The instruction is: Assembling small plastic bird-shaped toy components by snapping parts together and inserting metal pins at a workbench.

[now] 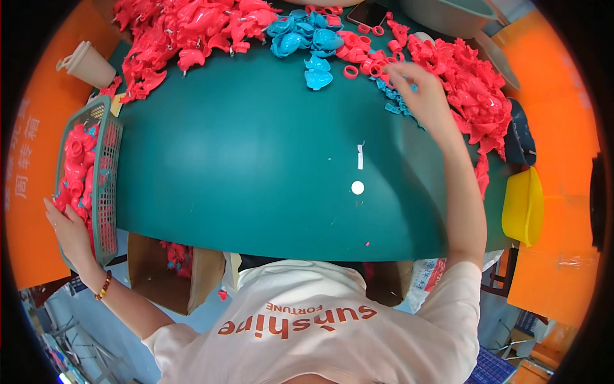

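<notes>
My left hand (pixel 69 235) lies at the near end of a grey-green plastic basket (pixel 105 185) on the left. Its fingers are apart and rest over the glossy pink moulded parts (pixel 78 163) inside; no held piece shows. My right hand (pixel 419 96) is over the far right of the green table, its fingers reaching left with a gap at the thumb. It appears to hold nothing. Just beside its fingertips are pink rings (pixel 374 67) and a small heap of blue pieces (pixel 395 101). Blue shell-like parts (pixel 318 78) lie farther left.
Large heaps of pink parts lie at the far left (pixel 192 29) and right (pixel 473 89). A white cup (pixel 89 65), a yellow container (pixel 523 206) and a grey basin (pixel 448 16) stand around the edges. A cardboard box (pixel 150 272) sits below the near edge.
</notes>
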`<state>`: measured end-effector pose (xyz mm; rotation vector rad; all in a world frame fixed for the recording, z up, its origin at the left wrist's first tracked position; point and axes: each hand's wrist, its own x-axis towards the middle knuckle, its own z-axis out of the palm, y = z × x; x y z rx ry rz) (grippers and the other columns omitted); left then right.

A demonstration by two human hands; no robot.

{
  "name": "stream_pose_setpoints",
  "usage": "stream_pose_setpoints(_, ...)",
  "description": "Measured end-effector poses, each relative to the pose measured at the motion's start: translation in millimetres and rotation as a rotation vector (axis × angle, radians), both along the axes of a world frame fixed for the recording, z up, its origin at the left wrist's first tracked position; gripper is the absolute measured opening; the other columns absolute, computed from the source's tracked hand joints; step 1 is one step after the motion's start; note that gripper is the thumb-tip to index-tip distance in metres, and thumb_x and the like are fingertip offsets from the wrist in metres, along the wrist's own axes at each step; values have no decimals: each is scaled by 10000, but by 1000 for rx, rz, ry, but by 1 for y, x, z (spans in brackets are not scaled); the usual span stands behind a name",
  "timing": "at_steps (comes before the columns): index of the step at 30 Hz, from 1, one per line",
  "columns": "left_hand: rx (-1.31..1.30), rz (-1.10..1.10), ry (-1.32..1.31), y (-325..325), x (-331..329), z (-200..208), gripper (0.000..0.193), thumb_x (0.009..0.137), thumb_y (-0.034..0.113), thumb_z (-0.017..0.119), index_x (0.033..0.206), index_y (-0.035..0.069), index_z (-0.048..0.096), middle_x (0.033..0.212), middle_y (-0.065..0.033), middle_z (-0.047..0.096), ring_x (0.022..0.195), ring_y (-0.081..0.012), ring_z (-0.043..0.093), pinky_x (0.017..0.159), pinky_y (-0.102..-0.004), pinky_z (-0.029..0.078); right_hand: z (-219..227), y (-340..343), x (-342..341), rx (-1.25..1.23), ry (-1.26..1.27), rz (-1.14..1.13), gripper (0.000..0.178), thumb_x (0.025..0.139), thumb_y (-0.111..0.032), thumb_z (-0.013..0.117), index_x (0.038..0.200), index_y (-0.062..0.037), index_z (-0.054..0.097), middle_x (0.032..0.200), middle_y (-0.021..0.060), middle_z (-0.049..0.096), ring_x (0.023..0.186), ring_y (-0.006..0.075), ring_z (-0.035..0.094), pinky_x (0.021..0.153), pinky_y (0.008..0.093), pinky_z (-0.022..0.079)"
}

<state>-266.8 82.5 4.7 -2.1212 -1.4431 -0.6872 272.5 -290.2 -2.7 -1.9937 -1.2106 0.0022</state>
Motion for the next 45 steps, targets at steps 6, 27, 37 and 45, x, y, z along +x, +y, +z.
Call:
stream_pose_setpoints(6,212,-5,-91,-74,82,32,468,955,275,437,1320,-16,401,1382,-240,356,1278,-384,342,1038,-417,302,-13,55,167,-86,-238,-157,299,870,-217,485,1085,-67,630,1035,165,639,972,293,610,869,347,463)
stream_pose_setpoints(27,-291,-1018,-339,-148,240,-10,326,966,154,391,1176,-51,534,1281,-223,487,1158,-352,506,951,-400,418,12,-5,172,-637,-447,-388,342,860,-358,543,1066,-101,637,878,164,643,877,326,613,793,393,469)
stream_pose_setpoints(37,-386,-1045,-313,-161,244,-20,277,950,94,409,1137,-30,572,1257,-185,525,1122,-303,539,914,-358,438,10,-105,115,-349,-508,-201,211,824,-179,633,954,-13,623,999,127,607,1088,297,520,898,365,429)
stream_pose_setpoints(45,-439,-1077,-314,-161,248,-26,251,942,77,423,1072,-35,605,1212,-176,562,1072,-288,574,873,-341,466,27,-127,61,-504,-427,-139,259,805,-180,664,1011,-29,628,1194,82,543,1299,283,340,1015,372,352)
